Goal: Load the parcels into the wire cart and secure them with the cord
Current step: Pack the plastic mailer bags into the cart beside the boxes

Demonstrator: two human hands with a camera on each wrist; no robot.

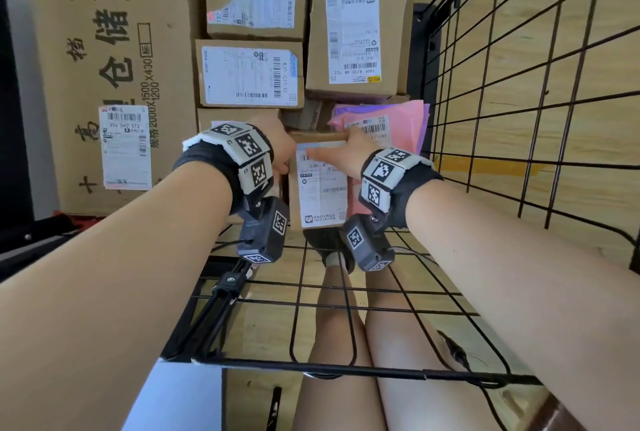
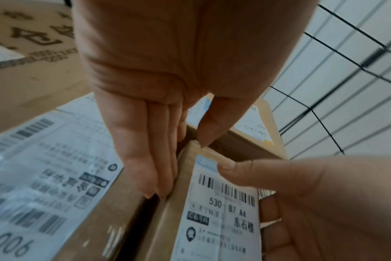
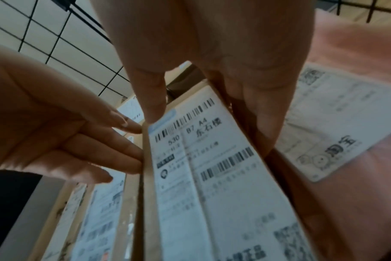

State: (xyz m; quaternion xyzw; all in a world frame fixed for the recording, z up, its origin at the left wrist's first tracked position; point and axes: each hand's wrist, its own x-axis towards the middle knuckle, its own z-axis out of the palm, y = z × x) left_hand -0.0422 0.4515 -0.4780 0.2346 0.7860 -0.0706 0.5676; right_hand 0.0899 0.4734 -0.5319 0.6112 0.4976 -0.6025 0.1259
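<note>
A small cardboard parcel (image 1: 318,188) with a white label reading 530 B7 A4 stands on edge in the wire cart (image 1: 519,119), between a stack of boxes and a pink mailer (image 1: 398,119). My left hand (image 1: 277,150) lays straight fingers (image 2: 145,159) flat along the parcel's left side, its thumb touching the top corner. My right hand (image 1: 332,148) pinches the parcel (image 3: 201,176), with the thumb (image 3: 152,106) across the label and the fingers down the right side. A bundle of black cord (image 1: 221,309) with a clip hangs at the cart's near left corner.
A large printed carton (image 1: 104,50) fills the cart's left side. Labelled boxes (image 1: 249,74) are stacked beside it, with a taller box (image 1: 353,32) behind the pink mailer. Black wire mesh walls stand to the right and in front. My legs show through the mesh.
</note>
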